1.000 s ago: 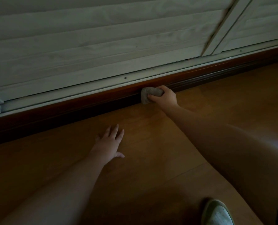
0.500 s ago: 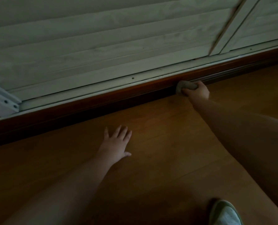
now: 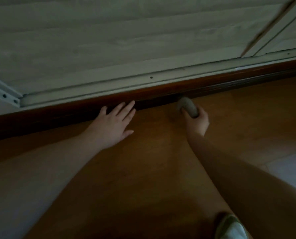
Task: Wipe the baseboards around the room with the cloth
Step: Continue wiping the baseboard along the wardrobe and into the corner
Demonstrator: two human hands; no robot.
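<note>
A dark reddish-brown baseboard (image 3: 230, 75) runs across the view, rising to the right, under a white door rail. My right hand (image 3: 198, 121) grips a bunched grey cloth (image 3: 187, 106) on the floor right at the foot of the baseboard. Left of it, my left hand (image 3: 114, 121) lies flat on the wooden floor with straight fingers, the fingertips reaching the baseboard's lower edge. The scene is dim and somewhat blurred.
White slatted sliding doors (image 3: 126, 40) fill the wall above a white track (image 3: 109, 88) with screw holes. Orange-brown wooden floor (image 3: 152, 161) spreads in front. A light shoe (image 3: 231, 228) shows at the bottom right.
My right hand slid the cloth right along the baseboard, then drew back left and slightly off the board. My left hand moved forward from the open floor up to the baseboard.
</note>
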